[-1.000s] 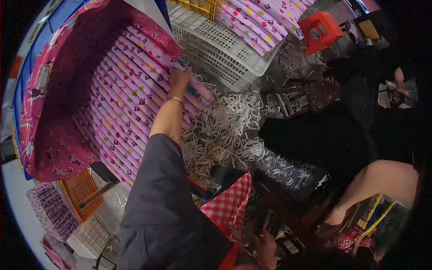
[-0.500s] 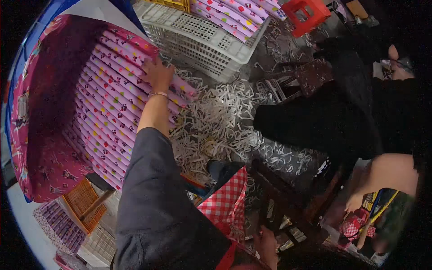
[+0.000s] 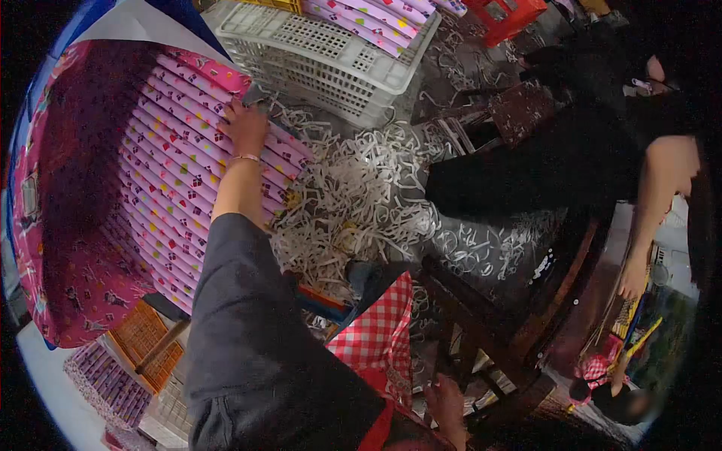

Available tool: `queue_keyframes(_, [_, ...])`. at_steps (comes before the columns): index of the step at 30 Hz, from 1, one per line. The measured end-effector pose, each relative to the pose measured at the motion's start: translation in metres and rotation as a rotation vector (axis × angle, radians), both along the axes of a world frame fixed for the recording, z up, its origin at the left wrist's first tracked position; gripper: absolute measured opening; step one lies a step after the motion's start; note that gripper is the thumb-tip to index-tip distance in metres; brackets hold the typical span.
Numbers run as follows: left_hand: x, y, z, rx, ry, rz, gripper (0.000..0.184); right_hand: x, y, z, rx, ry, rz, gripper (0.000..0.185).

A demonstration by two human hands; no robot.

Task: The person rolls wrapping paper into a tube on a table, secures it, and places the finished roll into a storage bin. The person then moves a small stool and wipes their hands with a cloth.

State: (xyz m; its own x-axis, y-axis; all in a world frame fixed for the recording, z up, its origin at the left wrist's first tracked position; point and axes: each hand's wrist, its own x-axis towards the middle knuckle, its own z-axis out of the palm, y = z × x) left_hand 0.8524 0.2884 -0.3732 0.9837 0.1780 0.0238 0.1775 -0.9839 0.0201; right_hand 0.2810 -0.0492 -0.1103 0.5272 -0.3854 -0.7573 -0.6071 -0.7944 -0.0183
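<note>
My left hand (image 3: 246, 128), at the end of a grey sleeve with a band on the wrist, lies with spread fingers on the upper right part of a stack of pink patterned rolls (image 3: 177, 165). The rolls lie side by side in a container with a dark pink patterned lining (image 3: 83, 248). Low in the view, my right hand (image 3: 445, 406) is beside a red checked cloth (image 3: 380, 323); its fingers look loosely apart, and nothing shows in them.
White paper strips (image 3: 353, 188) cover the floor right of the rolls. Behind stands a white plastic crate (image 3: 323, 64) with more rolls on top, near a red stool (image 3: 504, 19). A person in black (image 3: 511, 177) is at the right. Orange baskets (image 3: 143, 338) stand lower left.
The view has shifted, so the crate and rolls sit further left. My left hand's fingers are more spread on the rolls. The other person's arm at the right now hangs down.
</note>
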Motion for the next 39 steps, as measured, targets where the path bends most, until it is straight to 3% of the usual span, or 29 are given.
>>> queue_keyframes(2, [-0.003, -0.001, 0.002, -0.017, -0.037, -0.033, 0.032, 0.0, 0.001, 0.001, 0.01, -0.102, 0.067, 0.043])
queue_keyframes(4, [-0.006, -0.01, 0.016, 0.333, 0.072, -0.529, 0.034, 0.019, 0.01, 0.014, 0.083, -0.173, 0.01, 0.041])
queue_keyframes(6, [-0.015, -0.024, -0.021, -0.062, 0.1, -0.565, 0.04, 0.018, 0.011, 0.013, 0.157, -0.243, -0.043, 0.039])
queue_keyframes(8, [-0.031, -0.06, 0.023, 0.013, 0.349, -0.702, 0.048, -0.004, 0.002, -0.005, 0.047, -0.065, 0.073, 0.036])
queue_keyframes(12, [-0.049, -0.087, 0.006, 0.007, 0.257, -0.756, 0.051, -0.011, 0.0, -0.014, 0.076, -0.104, 0.018, 0.032])
queue_keyframes(18, [-0.037, -0.088, -0.011, 0.132, 0.415, -0.67, 0.034, -0.018, 0.005, -0.003, 0.047, -0.188, -0.02, 0.028])
queue_keyframes(20, [-0.046, -0.084, 0.002, 0.074, 0.298, -0.674, 0.034, -0.031, 0.006, 0.0, -0.054, 0.079, 0.121, 0.031])
queue_keyframes(21, [-0.036, -0.084, -0.024, 0.111, 0.362, -0.607, 0.037, 0.014, 0.025, 0.021, -0.011, -0.044, -0.047, 0.035])
queue_keyframes(22, [-0.039, -0.088, -0.008, 0.123, 0.431, -0.602, 0.042, -0.003, 0.023, 0.021, -0.025, -0.038, -0.079, 0.035])
queue_keyframes(23, [-0.042, -0.089, 0.013, 0.141, 0.496, -0.598, 0.047, -0.028, 0.015, 0.016, 0.002, -0.204, -0.043, 0.037])
queue_keyframes(24, [-0.044, -0.088, 0.022, 0.106, 0.493, -0.625, 0.053, -0.046, 0.016, 0.015, 0.023, -0.372, -0.008, 0.039])
queue_keyframes(25, [-0.046, -0.085, 0.026, 0.07, 0.491, -0.657, 0.06, 0.01, 0.035, 0.053, -0.02, -0.468, 0.015, 0.04])
queue_keyframes(27, [-0.048, -0.086, 0.017, 0.015, 0.408, -0.703, 0.063, -0.1, 0.028, 0.018, 0.066, -0.438, -0.126, 0.041])
queue_keyframes(28, [-0.056, -0.085, 0.004, -0.048, 0.21, -0.78, 0.061, -0.2, 0.027, -0.026, 0.309, -0.222, -0.769, 0.033])
queue_keyframes(29, [-0.065, -0.086, -0.018, -0.126, 0.011, -0.849, 0.06, -0.205, 0.046, -0.009, 0.281, -0.235, -0.825, 0.033])
queue_keyframes(31, [-0.084, -0.095, -0.064, -0.706, 0.309, -0.689, 0.055, -0.178, 0.069, 0.028, 0.017, -0.098, -0.034, 0.04])
queue_keyframes(33, [-0.145, -0.108, -0.065, -0.603, 0.246, -0.857, 0.051, -0.188, 0.088, 0.023, -0.007, -0.237, -0.094, 0.046])
queue_keyframes(34, [-0.191, -0.134, -0.026, -0.453, 0.396, -0.724, 0.045, -0.203, 0.098, 0.015, -0.058, -0.23, -0.08, 0.037])
queue_keyframes(35, [-0.227, -0.129, -0.075, -0.842, 0.604, -0.591, 0.042, -0.22, 0.106, 0.004, -0.111, -0.223, -0.063, 0.028])
queue_keyframes(36, [-0.266, -0.164, -0.062, -0.486, 0.602, -0.873, 0.045, -0.241, 0.118, -0.019, -0.308, -0.211, 0.146, 0.024])
queue_keyframes(37, [-0.317, -0.159, -0.04, -0.932, 0.766, -0.591, 0.051, -0.265, 0.126, -0.039, -0.334, -0.23, 0.114, 0.024])
queue_keyframes(38, [-0.375, -0.16, -0.072, -1.142, 0.447, -0.788, 0.056, -0.208, 0.116, -0.011, -0.171, -0.006, -0.019, 0.045])
queue_keyframes(39, [-0.385, -0.171, -0.029, -1.005, 0.531, -0.755, 0.055, -0.177, 0.109, 0.008, 0.0, 0.207, -0.151, 0.067])
